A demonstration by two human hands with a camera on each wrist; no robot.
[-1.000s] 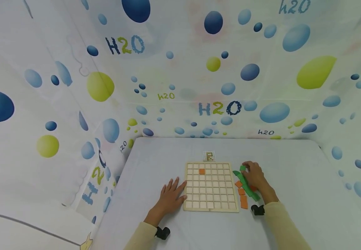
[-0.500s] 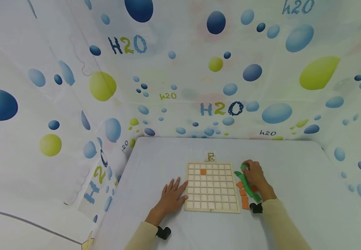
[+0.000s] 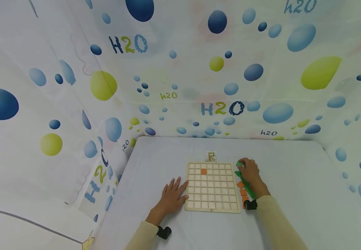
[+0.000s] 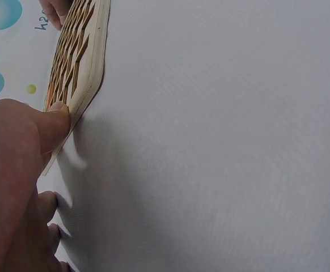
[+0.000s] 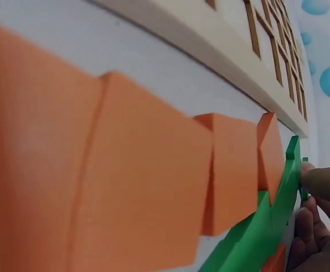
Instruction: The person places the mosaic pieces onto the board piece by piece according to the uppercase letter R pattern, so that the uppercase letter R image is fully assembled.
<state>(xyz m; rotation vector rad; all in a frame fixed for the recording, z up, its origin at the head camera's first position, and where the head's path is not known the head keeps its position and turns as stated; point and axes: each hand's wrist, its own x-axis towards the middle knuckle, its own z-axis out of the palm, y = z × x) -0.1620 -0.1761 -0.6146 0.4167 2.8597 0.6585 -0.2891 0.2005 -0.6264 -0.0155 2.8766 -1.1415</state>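
Note:
A pale wooden grid board (image 3: pixel 209 190) lies on the white-covered table, with one orange square (image 3: pixel 203 171) set in its second row. At the board's left side my left hand (image 3: pixel 169 196) rests with fingers spread, and in the left wrist view its thumb (image 4: pixel 57 120) touches the rim. My right hand (image 3: pixel 249 172), beyond the board's upper right corner, pinches a small green tile (image 3: pixel 239 163) between thumb and fingers. Below that hand runs a line of green tiles (image 3: pixel 247 187), partly covered by the wrist. Several orange tiles (image 5: pixel 148 175) sit between them and the board.
A small card (image 3: pixel 211 156) printed with a gridded brown pattern lies behind the board's far edge. Black wrist cameras sit on the left wrist (image 3: pixel 164 233) and right wrist (image 3: pixel 251 204). A patterned curtain (image 3: pixel 186 69) rises behind the table.
My right hand has shifted left and slightly away from me with the green tile, toward the board's far right corner. The left hand stays at the board; the view has shifted slightly.

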